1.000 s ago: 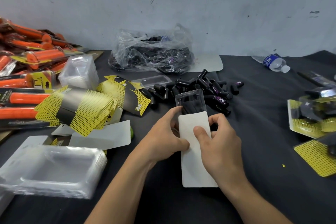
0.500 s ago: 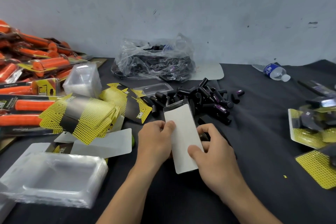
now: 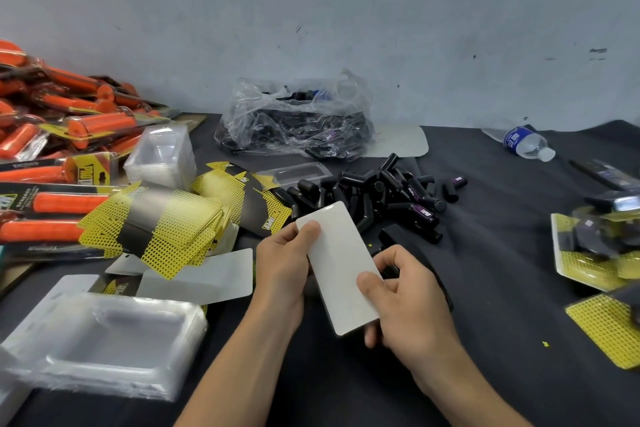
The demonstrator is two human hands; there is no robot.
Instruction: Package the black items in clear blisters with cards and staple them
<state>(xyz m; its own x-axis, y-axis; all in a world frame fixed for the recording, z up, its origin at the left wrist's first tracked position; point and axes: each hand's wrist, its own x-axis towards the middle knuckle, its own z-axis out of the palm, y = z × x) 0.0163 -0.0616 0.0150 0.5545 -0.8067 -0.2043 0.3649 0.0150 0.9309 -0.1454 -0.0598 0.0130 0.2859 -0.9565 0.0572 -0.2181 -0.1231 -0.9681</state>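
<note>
A: Where is the card (image 3: 341,267)?

B: Near centre, above the dark table (image 3: 519,288), tilted, with its blank white side up. The left hand (image 3: 282,269) grasps the far left edge, thumb on top and fingers behind. The right hand (image 3: 410,305) grasps the near right edge, thumb pressed on the face and fingers curled underneath.

A: Any print on it?

B: None on the side that shows. I cannot tell whether a blister sits behind it.

A: And the black items (image 3: 381,194)?

B: They lie in a loose pile just beyond the card. Several carry purple bands with white lettering too small to read. More fill the clear plastic bag (image 3: 298,118), far centre against the wall.

A: What writing is legible?

B: A yellow label on the orange packs (image 3: 88,172), far left, begins "PROT". The printed cards (image 3: 156,222), yellow and black, lie left of the hands, and one shows white block letters upside down that I cannot make out. The water bottle (image 3: 524,142), far right, has a blue label with unreadable text.

A: Blisters?

B: A stack of clear blisters (image 3: 104,333) sits near left.
</note>
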